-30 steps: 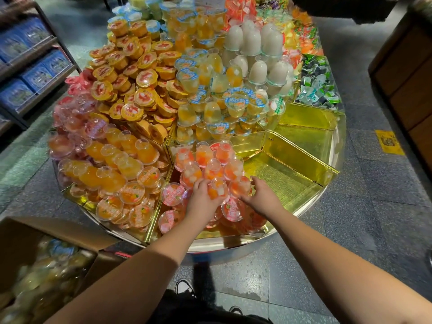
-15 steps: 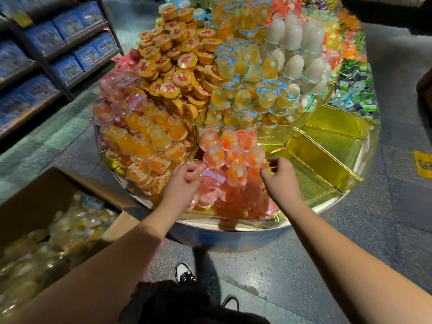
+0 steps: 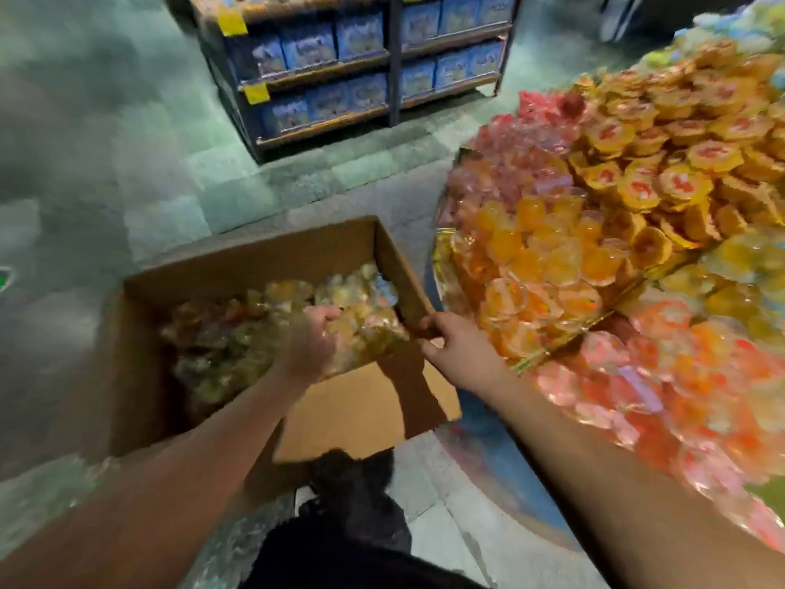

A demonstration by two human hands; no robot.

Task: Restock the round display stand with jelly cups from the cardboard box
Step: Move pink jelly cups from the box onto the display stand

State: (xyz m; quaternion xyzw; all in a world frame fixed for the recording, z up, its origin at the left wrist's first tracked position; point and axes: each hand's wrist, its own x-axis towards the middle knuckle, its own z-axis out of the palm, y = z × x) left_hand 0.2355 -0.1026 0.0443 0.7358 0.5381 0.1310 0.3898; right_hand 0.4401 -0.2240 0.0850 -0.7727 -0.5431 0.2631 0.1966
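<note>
Jelly cups (image 3: 272, 329) fill the cardboard box (image 3: 365, 410) at seven o'clock of the round display stand (image 3: 594, 257); left hand (image 3: 308, 344) curls among them, grasp unclear through blur, right hand (image 3: 456, 346) pinches the box rim, and a hasty scoop could spill cups.

Both forearms extended forward; left hand (image 3: 308, 348) fingers curled downward, right hand (image 3: 456, 344) apparently curled too, blurred.

Dim indoor light; heavy motion blur smeared the whole frame, wide-angle bending showed at the edges, and colours looked blotchy.
</note>
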